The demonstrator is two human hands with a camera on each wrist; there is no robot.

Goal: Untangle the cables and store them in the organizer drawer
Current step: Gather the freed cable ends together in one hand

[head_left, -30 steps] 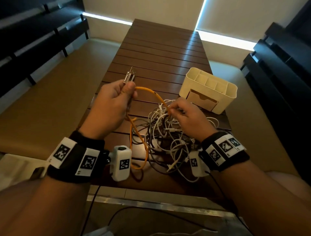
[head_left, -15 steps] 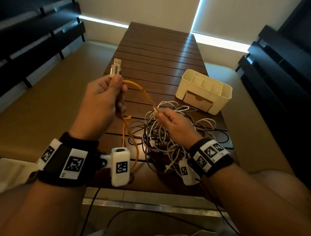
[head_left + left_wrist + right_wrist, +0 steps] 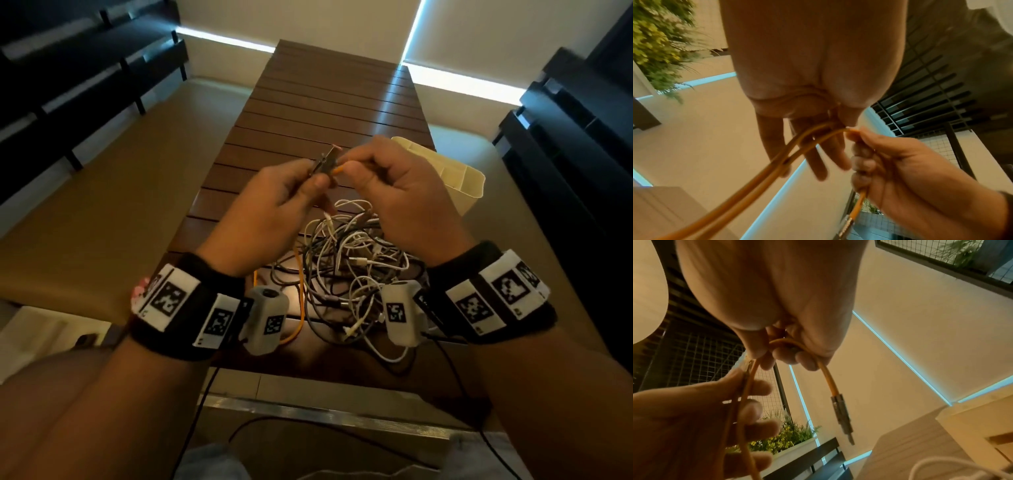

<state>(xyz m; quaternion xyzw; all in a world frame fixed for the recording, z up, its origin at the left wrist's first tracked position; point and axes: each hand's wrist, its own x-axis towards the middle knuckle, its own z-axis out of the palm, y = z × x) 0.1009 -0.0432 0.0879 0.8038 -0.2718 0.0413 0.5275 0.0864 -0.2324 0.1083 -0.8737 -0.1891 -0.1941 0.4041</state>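
Head view is showing both hands raised over the slatted wooden table. Left hand is pinching the orange cable near its plug end; right hand is curling round the same cable, whose metal connector is dangling below. Tangled white and grey cables are lying beneath. Beside them, the cream organizer is standing; its compartments seem bare, though partly hidden.
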